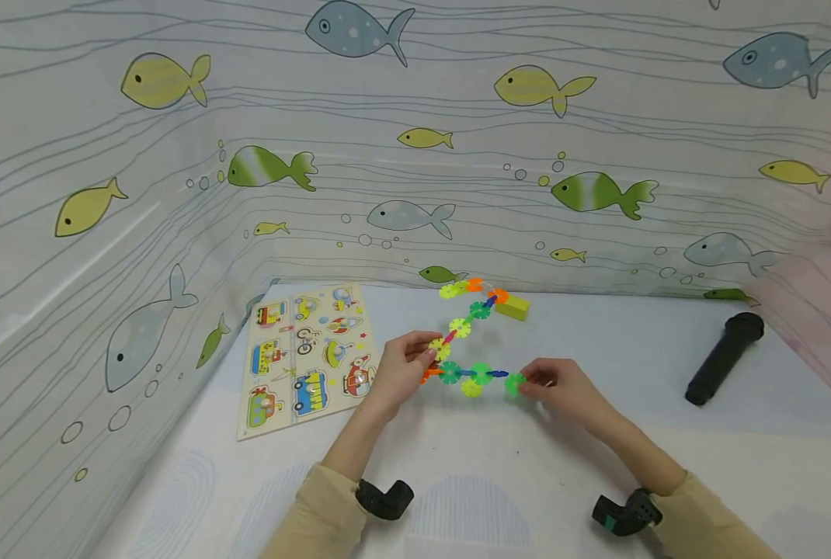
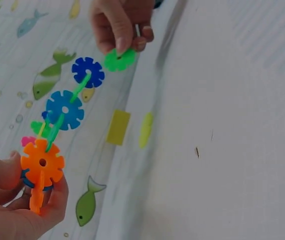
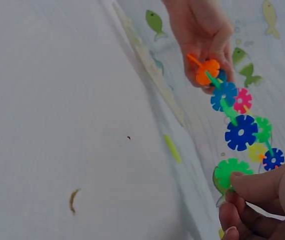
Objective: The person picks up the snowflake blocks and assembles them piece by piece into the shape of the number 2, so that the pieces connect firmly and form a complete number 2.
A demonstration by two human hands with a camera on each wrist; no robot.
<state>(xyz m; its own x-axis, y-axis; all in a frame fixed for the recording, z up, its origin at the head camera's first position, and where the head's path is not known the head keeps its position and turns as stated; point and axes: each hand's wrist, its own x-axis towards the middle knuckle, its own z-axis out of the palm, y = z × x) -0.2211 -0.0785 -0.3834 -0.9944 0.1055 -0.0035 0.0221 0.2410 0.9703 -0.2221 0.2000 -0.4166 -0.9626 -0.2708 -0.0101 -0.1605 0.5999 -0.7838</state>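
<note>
A chain of slotted plastic flower discs in orange, blue, green, pink and yellow bends through the air in the head view. My left hand (image 1: pixel 405 369) grips this disc chain (image 1: pixel 460 328) near an orange disc (image 2: pixel 42 162) at its bend. Between thumb and fingers, my right hand (image 1: pixel 562 388) pinches a single green disc (image 3: pixel 231 172). That green disc is close to the dark blue disc (image 3: pixel 241 132) at the chain's near end, with a small gap between them in both wrist views. A loose yellow disc (image 1: pixel 471 388) lies on the table below the chain.
A wooden picture puzzle board (image 1: pixel 311 357) lies to the left. Behind the chain sits a yellow block (image 1: pixel 513 307) near the fish-patterned curtain (image 1: pixel 359 140). At the right, a black microphone-shaped object (image 1: pixel 725 359) rests on the table (image 1: pixel 639 349).
</note>
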